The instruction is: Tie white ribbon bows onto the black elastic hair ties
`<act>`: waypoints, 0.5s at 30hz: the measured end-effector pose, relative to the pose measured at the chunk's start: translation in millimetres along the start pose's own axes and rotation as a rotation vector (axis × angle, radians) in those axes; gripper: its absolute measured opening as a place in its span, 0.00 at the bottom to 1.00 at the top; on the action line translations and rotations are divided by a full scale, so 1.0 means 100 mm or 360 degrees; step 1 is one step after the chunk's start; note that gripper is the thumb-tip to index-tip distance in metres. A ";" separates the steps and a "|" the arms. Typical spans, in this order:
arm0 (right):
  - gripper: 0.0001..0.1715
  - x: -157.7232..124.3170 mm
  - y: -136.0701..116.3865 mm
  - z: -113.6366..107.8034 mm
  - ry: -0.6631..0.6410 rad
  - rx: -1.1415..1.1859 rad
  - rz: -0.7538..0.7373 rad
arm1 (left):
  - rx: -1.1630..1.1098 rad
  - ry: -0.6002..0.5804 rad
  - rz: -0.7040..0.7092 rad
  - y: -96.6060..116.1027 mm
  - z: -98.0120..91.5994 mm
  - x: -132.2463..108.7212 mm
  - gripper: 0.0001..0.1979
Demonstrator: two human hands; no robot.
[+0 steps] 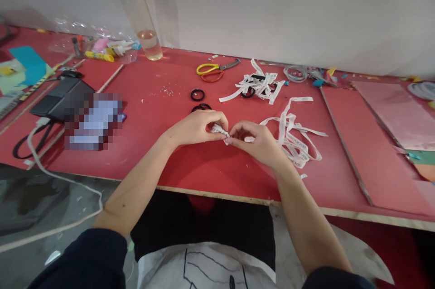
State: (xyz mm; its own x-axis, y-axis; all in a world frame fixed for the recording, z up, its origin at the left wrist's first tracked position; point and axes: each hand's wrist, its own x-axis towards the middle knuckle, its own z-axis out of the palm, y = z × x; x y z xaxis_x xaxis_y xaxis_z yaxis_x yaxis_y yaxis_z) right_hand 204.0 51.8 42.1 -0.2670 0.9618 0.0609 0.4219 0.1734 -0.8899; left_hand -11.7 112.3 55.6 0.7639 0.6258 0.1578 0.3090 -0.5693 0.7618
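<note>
Over the red table, my left hand [200, 127] pinches a white printed ribbon [217, 130] between thumb and fingers. The fingertips of my right hand [253, 138] meet it there, closed on the ribbon's other side. Part of the ribbon is hidden by my fingers. Just behind my left hand lie black rings [201, 107], partly covered, and another black ring [197, 94] sits farther back. Right of my right hand is a loose heap of printed white ribbon [295, 144]. Beyond it rests a pile of ribbon pieces [261, 85] with black rings among them.
Scissors [217, 70] with yellow and red handles lie at the back. A bottle [146, 26] stands by the wall. On the left are a phone [97, 121], a black box-shaped device [63, 96] and a white cable [68, 178]. A red board [367, 148] lies at right.
</note>
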 end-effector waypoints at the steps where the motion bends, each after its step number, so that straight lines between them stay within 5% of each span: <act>1: 0.12 0.00 0.00 0.00 0.0007 -0.0012 -0.0008 | -0.0007 -0.0006 0.0001 0.00 0.00 0.00 0.06; 15: 0.14 -0.05 -0.06 -0.01 -0.0268 0.0057 0.0018 | -0.0270 -0.0240 -0.0115 0.05 -0.04 -0.02 0.10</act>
State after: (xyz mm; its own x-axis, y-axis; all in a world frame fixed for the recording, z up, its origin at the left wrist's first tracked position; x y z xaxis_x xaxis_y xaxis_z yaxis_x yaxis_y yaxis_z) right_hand 203.2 46.4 47.4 -0.4048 0.9141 -0.0232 0.3954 0.1521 -0.9058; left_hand -14.1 110.7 61.8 0.8230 0.5679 0.0130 0.2763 -0.4203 0.8643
